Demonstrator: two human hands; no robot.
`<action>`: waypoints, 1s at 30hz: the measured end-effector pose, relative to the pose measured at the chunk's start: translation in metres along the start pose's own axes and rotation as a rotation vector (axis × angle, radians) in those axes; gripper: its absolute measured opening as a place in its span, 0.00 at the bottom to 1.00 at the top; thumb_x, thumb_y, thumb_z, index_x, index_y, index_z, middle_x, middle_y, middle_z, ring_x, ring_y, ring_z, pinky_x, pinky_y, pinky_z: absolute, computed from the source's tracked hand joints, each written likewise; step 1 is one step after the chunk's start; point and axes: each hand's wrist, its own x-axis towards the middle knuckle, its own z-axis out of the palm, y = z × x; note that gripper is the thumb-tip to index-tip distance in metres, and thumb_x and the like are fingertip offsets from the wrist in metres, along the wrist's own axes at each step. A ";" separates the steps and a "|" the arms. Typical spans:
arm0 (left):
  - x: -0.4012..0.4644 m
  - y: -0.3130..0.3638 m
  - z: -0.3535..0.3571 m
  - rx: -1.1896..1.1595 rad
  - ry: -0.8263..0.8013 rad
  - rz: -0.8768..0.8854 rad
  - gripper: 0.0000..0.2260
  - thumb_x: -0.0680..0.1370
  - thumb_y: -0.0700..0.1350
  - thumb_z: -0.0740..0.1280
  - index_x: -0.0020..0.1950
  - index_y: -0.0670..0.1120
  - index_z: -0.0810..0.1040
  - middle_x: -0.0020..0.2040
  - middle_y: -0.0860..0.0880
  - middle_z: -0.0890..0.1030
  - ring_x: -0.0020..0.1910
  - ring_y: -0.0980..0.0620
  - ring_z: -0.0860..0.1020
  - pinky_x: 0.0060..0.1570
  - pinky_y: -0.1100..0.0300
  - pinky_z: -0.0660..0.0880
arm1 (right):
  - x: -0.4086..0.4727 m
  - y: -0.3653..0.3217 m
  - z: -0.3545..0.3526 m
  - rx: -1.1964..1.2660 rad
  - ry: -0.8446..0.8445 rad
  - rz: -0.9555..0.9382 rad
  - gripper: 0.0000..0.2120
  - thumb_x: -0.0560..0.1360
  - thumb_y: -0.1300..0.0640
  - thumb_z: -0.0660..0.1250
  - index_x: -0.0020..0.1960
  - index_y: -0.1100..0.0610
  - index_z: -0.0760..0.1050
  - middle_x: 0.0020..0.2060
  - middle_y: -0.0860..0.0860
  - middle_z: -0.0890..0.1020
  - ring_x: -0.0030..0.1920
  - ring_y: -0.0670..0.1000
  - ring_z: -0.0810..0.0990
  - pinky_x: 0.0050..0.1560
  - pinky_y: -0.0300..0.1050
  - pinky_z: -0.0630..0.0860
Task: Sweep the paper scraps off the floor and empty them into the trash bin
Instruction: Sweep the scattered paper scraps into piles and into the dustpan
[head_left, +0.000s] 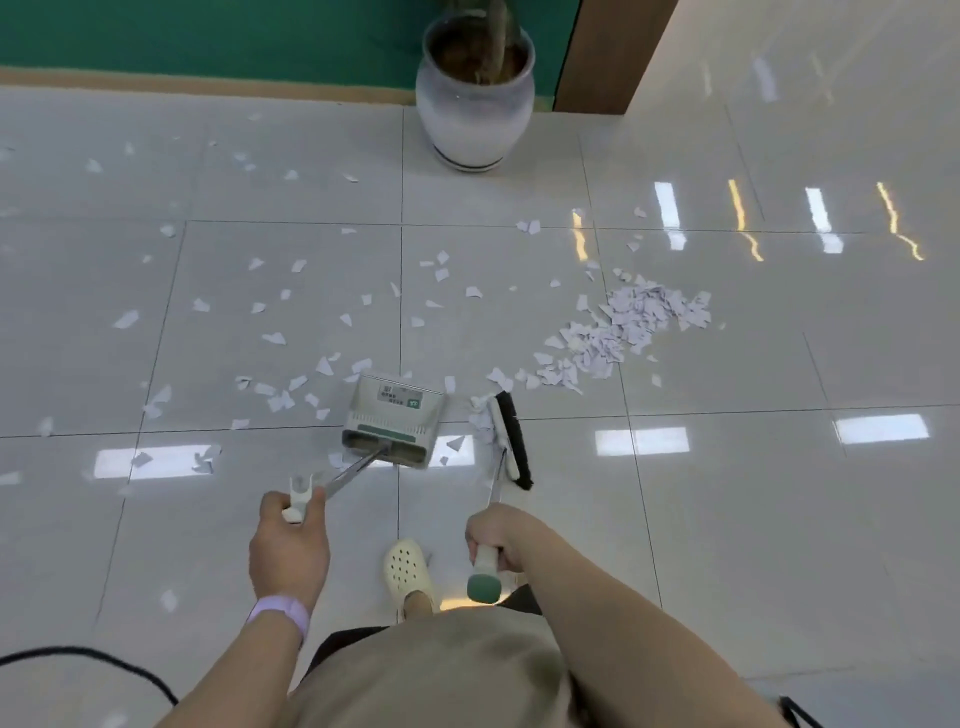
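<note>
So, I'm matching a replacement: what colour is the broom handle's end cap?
Dark green, on the broom handle, seen from the head camera.

My left hand (289, 551) grips dustpan (394, 419) handle; right hand (496, 535) grips broom (511, 440) handle. Paper scraps (631, 325) piled right, others scattered across floor (779, 519).

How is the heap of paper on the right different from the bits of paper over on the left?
The heap of scraps is packed tight, pieces overlapping; the scattered scraps lie singly with bare tile between them. The heap sits beyond the broom head, right of the dustpan; the scattered ones spread left of the dustpan, reaching toward the green wall. Both are small torn white pieces.
</note>
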 end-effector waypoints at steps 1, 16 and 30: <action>0.005 -0.002 -0.007 0.020 -0.003 0.008 0.15 0.79 0.58 0.66 0.47 0.47 0.70 0.36 0.47 0.77 0.35 0.45 0.76 0.34 0.55 0.70 | -0.003 -0.010 0.010 0.016 -0.021 -0.002 0.09 0.75 0.69 0.61 0.38 0.60 0.71 0.38 0.57 0.75 0.37 0.54 0.76 0.43 0.45 0.74; 0.042 0.044 0.006 -0.182 0.008 -0.061 0.13 0.79 0.50 0.67 0.56 0.41 0.79 0.47 0.43 0.80 0.45 0.40 0.76 0.48 0.51 0.74 | -0.043 0.014 -0.072 0.882 0.043 -0.019 0.08 0.79 0.67 0.60 0.42 0.59 0.67 0.26 0.49 0.66 0.18 0.45 0.63 0.17 0.35 0.64; -0.037 0.136 0.149 -0.046 -0.106 0.072 0.13 0.81 0.54 0.64 0.54 0.46 0.79 0.45 0.44 0.81 0.47 0.38 0.78 0.48 0.51 0.74 | -0.020 0.153 -0.276 1.255 0.301 0.007 0.09 0.84 0.62 0.57 0.44 0.58 0.68 0.18 0.52 0.66 0.15 0.48 0.65 0.16 0.34 0.65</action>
